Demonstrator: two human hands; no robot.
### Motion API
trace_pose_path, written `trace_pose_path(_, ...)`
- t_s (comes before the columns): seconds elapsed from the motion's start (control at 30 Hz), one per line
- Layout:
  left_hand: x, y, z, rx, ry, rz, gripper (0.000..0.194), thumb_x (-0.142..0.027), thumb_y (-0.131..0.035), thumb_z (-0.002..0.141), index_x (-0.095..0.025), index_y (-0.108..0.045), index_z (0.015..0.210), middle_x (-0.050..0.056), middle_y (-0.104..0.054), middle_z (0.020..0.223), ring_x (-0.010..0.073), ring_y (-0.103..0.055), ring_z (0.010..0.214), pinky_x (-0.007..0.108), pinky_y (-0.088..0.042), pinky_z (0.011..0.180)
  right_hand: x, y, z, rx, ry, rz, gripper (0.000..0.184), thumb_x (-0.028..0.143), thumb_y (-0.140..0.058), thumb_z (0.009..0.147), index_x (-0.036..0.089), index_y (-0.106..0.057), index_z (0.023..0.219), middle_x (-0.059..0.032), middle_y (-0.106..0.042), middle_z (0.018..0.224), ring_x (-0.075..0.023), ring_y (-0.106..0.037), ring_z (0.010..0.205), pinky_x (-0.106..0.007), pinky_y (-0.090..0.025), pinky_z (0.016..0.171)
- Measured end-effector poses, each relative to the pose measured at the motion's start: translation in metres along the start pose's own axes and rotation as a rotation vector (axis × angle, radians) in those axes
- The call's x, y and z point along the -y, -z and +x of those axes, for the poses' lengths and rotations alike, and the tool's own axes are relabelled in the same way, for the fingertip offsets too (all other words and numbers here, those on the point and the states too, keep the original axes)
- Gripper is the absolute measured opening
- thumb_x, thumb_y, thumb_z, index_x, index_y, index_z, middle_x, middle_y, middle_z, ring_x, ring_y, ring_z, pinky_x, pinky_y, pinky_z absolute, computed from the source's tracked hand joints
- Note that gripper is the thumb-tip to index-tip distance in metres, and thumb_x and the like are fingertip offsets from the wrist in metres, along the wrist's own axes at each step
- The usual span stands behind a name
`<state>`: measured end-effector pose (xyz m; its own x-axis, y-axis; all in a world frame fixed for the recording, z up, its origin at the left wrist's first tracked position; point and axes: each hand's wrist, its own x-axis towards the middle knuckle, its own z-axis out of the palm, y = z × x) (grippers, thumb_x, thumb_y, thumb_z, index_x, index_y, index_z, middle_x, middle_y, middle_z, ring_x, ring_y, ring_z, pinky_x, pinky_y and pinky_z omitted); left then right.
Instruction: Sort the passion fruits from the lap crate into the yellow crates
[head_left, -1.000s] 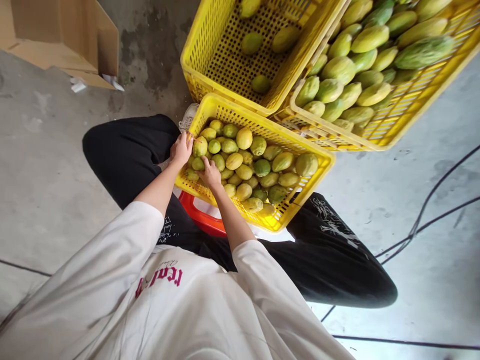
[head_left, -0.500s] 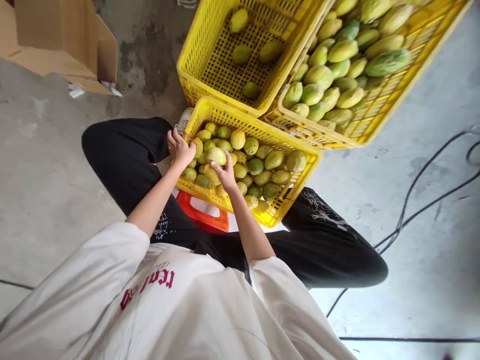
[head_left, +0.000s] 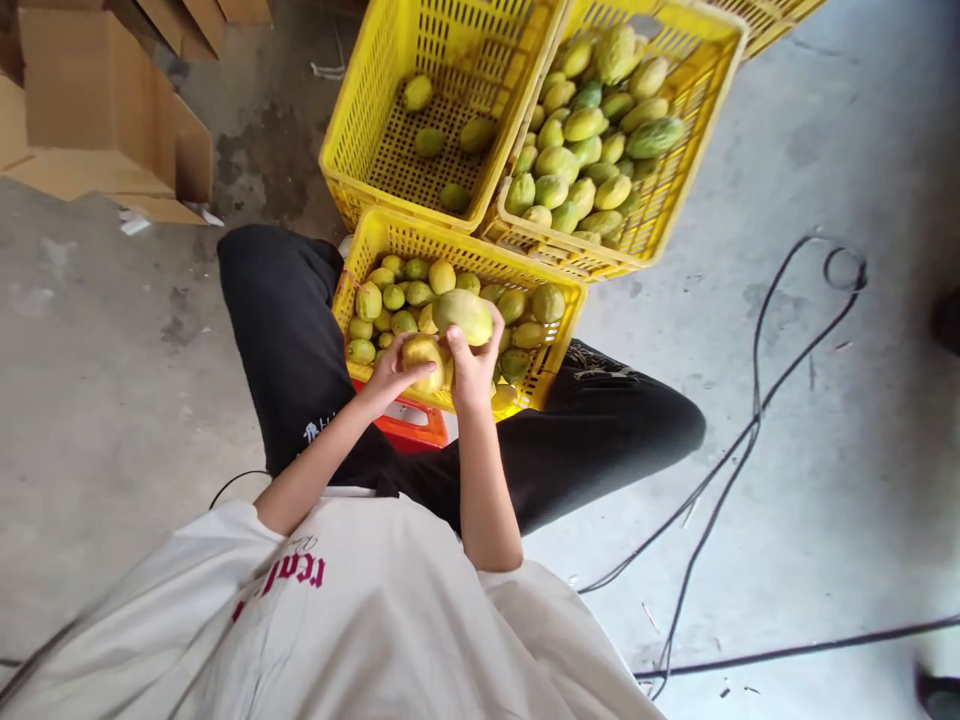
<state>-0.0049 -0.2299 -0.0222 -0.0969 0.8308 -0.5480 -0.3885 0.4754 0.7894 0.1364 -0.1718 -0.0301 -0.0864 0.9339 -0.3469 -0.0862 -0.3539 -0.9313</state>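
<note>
My left hand is closed around a yellow papaya, thumb across its near side. Just right of it, my right hand grips a larger pale green papaya, thumb in front and fingers round its right end. The two fruits are held close together above the front yellow crate, which contains many yellow and green papayas. My hands and the held fruits hide part of the crate's middle and near rim.
A second yellow crate with several fruits stands behind, beside a fuller yellow crate. A red-orange stool shows under the front crate, between my legs. An open cardboard box lies far left; black cables cross the floor at right.
My left hand has moved from the crate's left rim and taken hold of the yellow papaya. My right hand has lifted the pale green papaya higher. The view has shifted.
</note>
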Motion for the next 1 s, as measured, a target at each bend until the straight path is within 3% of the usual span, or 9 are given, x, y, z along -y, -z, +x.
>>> trace_pose_path(0.1, -0.014, 0.007, -0.003, 0.043, 0.025, -0.037, 0.061, -0.062, -0.096, 0.081, -0.027, -0.079, 0.129, 0.009, -0.089, 0.126, 0.0347, -0.087, 0.128, 0.050, -0.076, 0.110, 0.009, 0.017, -0.006, -0.182, 0.152, 0.094, 0.071, 0.068, -0.091, 0.081, 0.033, -0.066, 0.137, -0.0107, -0.071, 0.146, -0.0362, -0.070, 0.154, -0.055, -0.066, 0.127)
trace_pose_path(0.27, -0.043, 0.017, -0.009, 0.026, 0.123, 0.028, 0.066, -0.076, -0.045, 0.112, -0.025, -0.082, 0.132, 0.014, -0.087, 0.108, 0.0384, -0.091, 0.123, 0.057, -0.079, 0.103, 0.016, 0.035, -0.036, -0.071, 0.106, 0.260, 0.075, 0.089, -0.082, 0.081, 0.033, -0.064, 0.129, -0.0140, -0.073, 0.145, -0.0407, -0.078, 0.141, -0.059, -0.070, 0.113)
trace_pose_path(0.37, -0.050, 0.018, -0.009, 0.027, 0.124, 0.103, 0.078, -0.072, -0.025, 0.115, -0.024, -0.083, 0.136, 0.018, -0.089, 0.113, 0.0425, -0.087, 0.138, 0.061, -0.079, 0.105, 0.009, 0.037, -0.051, 0.059, 0.049, 0.364, 0.083, 0.077, -0.096, 0.076, 0.037, -0.061, 0.138, -0.0094, -0.079, 0.137, -0.0327, -0.084, 0.111, -0.053, -0.072, 0.101)
trace_pose_path(0.47, -0.046, 0.015, -0.007, 0.022, 0.063, 0.192, 0.077, -0.072, -0.027, 0.115, -0.025, -0.081, 0.143, 0.019, -0.090, 0.124, 0.0449, -0.086, 0.142, 0.063, -0.079, 0.103, 0.001, 0.034, -0.052, 0.159, -0.097, 0.382, 0.074, 0.072, -0.098, 0.077, 0.033, -0.067, 0.132, -0.0034, -0.082, 0.104, -0.0264, -0.078, 0.083, -0.045, -0.073, 0.084)
trace_pose_path(0.57, -0.040, 0.010, -0.001, 0.022, 0.016, 0.181, 0.071, -0.069, -0.031, 0.117, -0.024, -0.078, 0.145, 0.018, -0.090, 0.128, 0.0444, -0.086, 0.141, 0.062, -0.078, 0.101, -0.006, 0.027, -0.042, 0.152, -0.220, 0.422, 0.054, 0.077, -0.082, 0.085, 0.030, -0.064, 0.104, -0.0027, -0.074, 0.085, -0.0290, -0.077, 0.082, -0.049, -0.075, 0.083)
trace_pose_path(0.73, -0.032, 0.007, 0.011, -0.024, 0.066, 0.131, 0.063, -0.064, -0.032, 0.121, -0.024, -0.079, 0.135, 0.014, -0.091, 0.124, 0.0369, -0.091, 0.131, 0.057, -0.079, 0.109, -0.015, 0.020, -0.031, 0.165, -0.249, 0.380, 0.044, 0.066, -0.078, 0.084, 0.030, -0.056, 0.096, -0.0062, -0.078, 0.100, -0.0287, -0.079, 0.089, -0.050, -0.075, 0.086)
trace_pose_path(0.83, -0.023, 0.006, 0.015, -0.054, 0.135, 0.075, 0.046, -0.053, -0.046, 0.117, -0.024, -0.081, 0.123, 0.013, -0.091, 0.116, 0.0349, -0.091, 0.131, 0.055, -0.077, 0.117, -0.020, 0.018, -0.031, 0.171, -0.253, 0.354, 0.046, 0.064, -0.086, 0.081, 0.030, -0.059, 0.094, -0.0033, -0.074, 0.091, -0.0282, -0.079, 0.084, -0.049, -0.076, 0.083)
trace_pose_path(0.93, -0.018, 0.004, 0.015, -0.099, 0.155, 0.046, 0.038, -0.053, -0.058, 0.112, -0.024, -0.082, 0.118, 0.012, -0.091, 0.109, 0.0371, -0.090, 0.133, 0.056, -0.077, 0.119, -0.020, 0.016, -0.031, 0.132, -0.310, 0.392, 0.052, 0.071, -0.089, 0.080, 0.030, -0.060, 0.092, -0.0034, -0.073, 0.086, -0.0329, -0.085, 0.092, -0.052, -0.078, 0.088)
trace_pose_path(1.0, -0.020, 0.004, 0.014, -0.101, 0.152, 0.002, 0.046, -0.057, -0.052, 0.115, -0.023, -0.082, 0.120, 0.014, -0.091, 0.110, 0.0398, -0.090, 0.134, 0.060, -0.078, 0.116, -0.015, 0.017, -0.032, 0.113, -0.311, 0.434, 0.055, 0.080, -0.081, 0.085, 0.030, -0.062, 0.095, -0.0067, -0.076, 0.091, -0.0374, -0.086, 0.107, -0.055, -0.078, 0.093)
